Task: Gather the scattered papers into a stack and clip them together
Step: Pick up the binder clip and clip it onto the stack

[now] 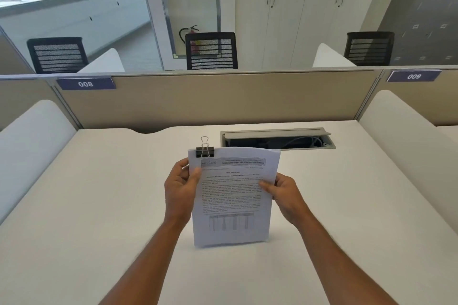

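Since the paper stack (233,195) is light and floppy, I've got it pinched on both side edges, left hand (182,187) high near the binder clip (205,151) on the top-left corner, right hand (285,194) mid-edge. Both grips are closed on the sheets, held upright over the table (99,205). Loads of open room around; only the cable hatch (277,138) behind.

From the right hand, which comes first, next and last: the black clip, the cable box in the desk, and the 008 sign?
Seen from the head view, starting at the right hand:
1. Black clip, on the top left corner of the held papers.
2. Cable box, set into the desk behind the papers.
3. 008 sign, up on the divider, far left.
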`<state>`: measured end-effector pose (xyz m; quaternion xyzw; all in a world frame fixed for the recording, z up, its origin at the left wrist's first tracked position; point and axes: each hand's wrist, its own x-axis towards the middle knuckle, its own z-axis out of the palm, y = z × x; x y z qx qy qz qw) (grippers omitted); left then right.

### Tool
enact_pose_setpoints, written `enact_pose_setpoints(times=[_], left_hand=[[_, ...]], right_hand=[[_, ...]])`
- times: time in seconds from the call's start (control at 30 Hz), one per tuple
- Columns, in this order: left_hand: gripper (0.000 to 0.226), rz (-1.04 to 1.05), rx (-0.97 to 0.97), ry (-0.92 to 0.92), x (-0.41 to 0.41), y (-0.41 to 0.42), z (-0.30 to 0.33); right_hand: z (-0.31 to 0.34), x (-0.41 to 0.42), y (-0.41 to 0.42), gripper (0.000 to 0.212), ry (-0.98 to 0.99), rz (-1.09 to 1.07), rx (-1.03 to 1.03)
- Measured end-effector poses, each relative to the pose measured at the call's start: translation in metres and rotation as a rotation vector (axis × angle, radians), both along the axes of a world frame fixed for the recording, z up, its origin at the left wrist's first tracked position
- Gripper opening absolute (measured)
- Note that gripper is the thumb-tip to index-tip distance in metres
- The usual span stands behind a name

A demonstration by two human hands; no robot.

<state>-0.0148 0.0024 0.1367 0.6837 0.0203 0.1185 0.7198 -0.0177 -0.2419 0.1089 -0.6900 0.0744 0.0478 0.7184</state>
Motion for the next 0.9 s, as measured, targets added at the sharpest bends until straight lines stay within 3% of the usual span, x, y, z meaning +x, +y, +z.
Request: enact_pose_setpoints(times=[0.37, 0.5, 0.63, 0.9], left_hand=[[0.026, -0.071, 0.039, -0.112, 0.023, 0.009, 0.031], [0.033, -0.107, 0.229, -0.191, 0.022, 0.015, 0.025], [0.040, -0.064, 0.412, -0.340, 0.021, 0.022, 0.014], [0.028, 0.040, 0.480, -0.617, 0.015, 0.017, -0.004]], right_hand=[[0.015, 0.002, 0.006, 0.019, -0.097, -0.028, -0.017], [0.009, 0.000, 0.006, 0.022, -0.137, -0.119, -0.048], [0.000, -0.005, 0.007, 0.021, -0.151, -0.164, -0.040], [-0.003, -0.007, 0.004, 0.021, -0.139, -0.186, 0.003]])
